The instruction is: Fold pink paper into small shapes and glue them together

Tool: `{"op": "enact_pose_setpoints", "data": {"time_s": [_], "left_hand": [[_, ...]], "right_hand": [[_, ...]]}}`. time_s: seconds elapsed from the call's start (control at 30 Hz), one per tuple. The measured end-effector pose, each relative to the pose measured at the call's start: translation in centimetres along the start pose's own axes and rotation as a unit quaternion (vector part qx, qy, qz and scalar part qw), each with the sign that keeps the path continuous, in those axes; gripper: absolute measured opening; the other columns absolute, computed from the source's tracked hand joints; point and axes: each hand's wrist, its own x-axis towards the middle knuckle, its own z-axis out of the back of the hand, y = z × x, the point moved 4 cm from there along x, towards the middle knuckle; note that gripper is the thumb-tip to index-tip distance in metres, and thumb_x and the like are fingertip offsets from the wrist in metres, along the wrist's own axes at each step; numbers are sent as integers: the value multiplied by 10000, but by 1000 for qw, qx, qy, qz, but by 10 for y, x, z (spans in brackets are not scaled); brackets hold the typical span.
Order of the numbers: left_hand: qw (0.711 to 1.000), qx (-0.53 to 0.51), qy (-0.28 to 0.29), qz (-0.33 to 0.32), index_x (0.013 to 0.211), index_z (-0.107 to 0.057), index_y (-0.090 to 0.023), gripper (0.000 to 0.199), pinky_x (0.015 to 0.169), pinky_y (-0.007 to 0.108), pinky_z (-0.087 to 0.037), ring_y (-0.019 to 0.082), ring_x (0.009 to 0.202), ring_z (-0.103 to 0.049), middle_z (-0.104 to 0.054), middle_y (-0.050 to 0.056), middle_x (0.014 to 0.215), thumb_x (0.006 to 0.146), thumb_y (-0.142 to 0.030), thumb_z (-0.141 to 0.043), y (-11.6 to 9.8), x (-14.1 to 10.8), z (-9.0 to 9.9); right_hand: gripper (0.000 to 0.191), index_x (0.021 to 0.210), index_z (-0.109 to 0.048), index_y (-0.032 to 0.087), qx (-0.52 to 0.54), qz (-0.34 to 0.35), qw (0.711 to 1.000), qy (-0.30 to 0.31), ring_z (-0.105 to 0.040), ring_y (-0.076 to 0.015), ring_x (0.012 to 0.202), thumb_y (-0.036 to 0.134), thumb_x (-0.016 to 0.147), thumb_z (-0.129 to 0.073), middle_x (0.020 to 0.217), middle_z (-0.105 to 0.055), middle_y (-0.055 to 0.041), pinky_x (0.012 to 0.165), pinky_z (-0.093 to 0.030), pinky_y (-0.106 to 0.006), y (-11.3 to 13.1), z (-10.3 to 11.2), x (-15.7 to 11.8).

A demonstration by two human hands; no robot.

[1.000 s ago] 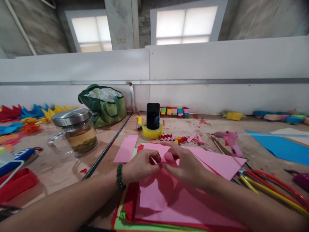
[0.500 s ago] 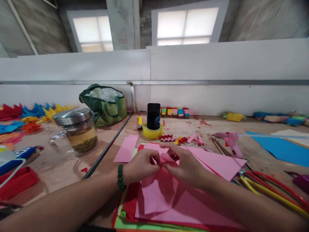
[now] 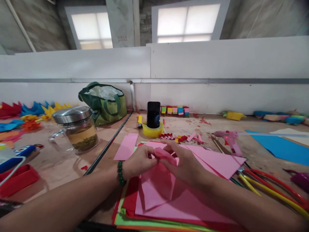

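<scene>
A sheet of pink paper [image 3: 156,188] is held up between my two hands, its top part bent over into a rounded fold. Pinching that fold from the left is my left hand [image 3: 142,161], with a green bead bracelet [image 3: 120,173] at the wrist. My right hand [image 3: 184,164] grips the fold's other end, thumb in front and fingers curled behind. Below hangs the rest of the sheet, over a stack of coloured paper [image 3: 195,207] whose top sheet is pink. Part of the fold is hidden by my fingers.
A phone [image 3: 153,115] leans in a yellow tape roll [image 3: 153,130] ahead. At the left stand a glass tea mug [image 3: 82,135] and a green bag [image 3: 106,106]. To the right lie a pink glue gun [image 3: 229,140], red and yellow-handled tools [image 3: 272,190] and blue paper [image 3: 280,145].
The paper's top edge has turned over further, so a broader rounded pink fold shows between my hands. My fingers have shifted slightly along it.
</scene>
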Motion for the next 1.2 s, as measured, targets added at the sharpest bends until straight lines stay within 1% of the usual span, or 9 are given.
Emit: {"op": "enact_pose_setpoints", "data": {"time_s": [0.13, 0.23, 0.3, 0.43, 0.6, 0.73, 0.97, 1.07, 1.2], "left_hand": [[997, -40, -72, 10, 679, -651, -128, 146, 518, 183, -381, 107, 570, -496, -590, -16, 583, 658, -139, -506, -3, 4, 12], [992, -52, -111, 13, 581, -558, -142, 81, 507, 178, -363, 91, 541, -447, -483, -47, 518, 624, -123, -493, -1, 6, 18], [991, -67, -112, 19, 571, -521, -149, 67, 503, 178, -358, 81, 526, -423, -458, -56, 520, 620, -119, -488, 2, 7, 17], [991, -71, -104, 45, 545, -448, -161, 112, 442, 177, -292, 62, 468, -348, -413, -65, 495, 642, -139, -500, 7, 6, 15], [994, -57, -94, 27, 528, -408, -163, 179, 439, 181, -270, 52, 461, -320, -399, -65, 496, 664, -167, -523, 3, 5, 14], [995, -59, -80, 27, 544, -397, -167, 183, 441, 184, -268, 56, 471, -328, -392, -63, 512, 681, -175, -517, 4, 5, 12], [1000, 1, -13, 25, 535, -400, -170, 209, 453, 207, -259, 71, 485, -326, -364, -53, 525, 715, -222, -493, 8, 1, -1], [999, 44, -21, -2, 516, -376, -168, 231, 499, 214, -291, 80, 530, -367, -397, -36, 576, 705, -213, -501, 6, 0, -2], [998, 55, -18, -26, 526, -378, -165, 259, 525, 218, -291, 84, 550, -354, -372, -37, 591, 747, -232, -495, -1, 0, -1]], "right_hand": [[205, 872, -557, 178, 110, -155, 982, 18, -529, -123, 552, 273, 725, -663, 644, -574, 23, 497, -418, -236, -17, 2, 6], [232, 723, -511, 186, 223, -228, 947, 23, -467, -92, 477, 332, 687, -688, 556, -511, 55, 445, -383, -216, -26, 0, 9], [261, 711, -533, 179, 254, -220, 942, -1, -451, -85, 482, 375, 682, -704, 563, -517, 49, 454, -372, -217, -27, 0, 11], [225, 698, -591, 169, 229, -164, 959, -42, -444, -93, 515, 369, 721, -692, 591, -539, 26, 484, -356, -233, -23, 0, 8], [134, 726, -625, 176, 148, -89, 984, -33, -481, -114, 588, 279, 809, -614, 654, -567, 8, 547, -385, -245, -22, -5, 3], [106, 883, -636, 179, 110, -86, 989, -56, -410, -99, 523, 258, 814, -617, 579, -463, 57, 499, -343, -233, -27, -4, 2], [82, 753, -645, 174, 77, -48, 996, -13, -506, -119, 624, 231, 806, -619, 690, -608, 4, 568, -387, -242, -17, -3, 7], [103, 717, -668, 178, 80, -31, 996, -18, -524, -126, 624, 233, 796, -634, 663, -613, 0, 577, -394, -250, -13, -4, 8], [142, 741, -678, 179, 131, -68, 989, -17, -549, -138, 637, 274, 817, -604, 683, -639, -11, 578, -417, -251, -15, 0, 9]]}}
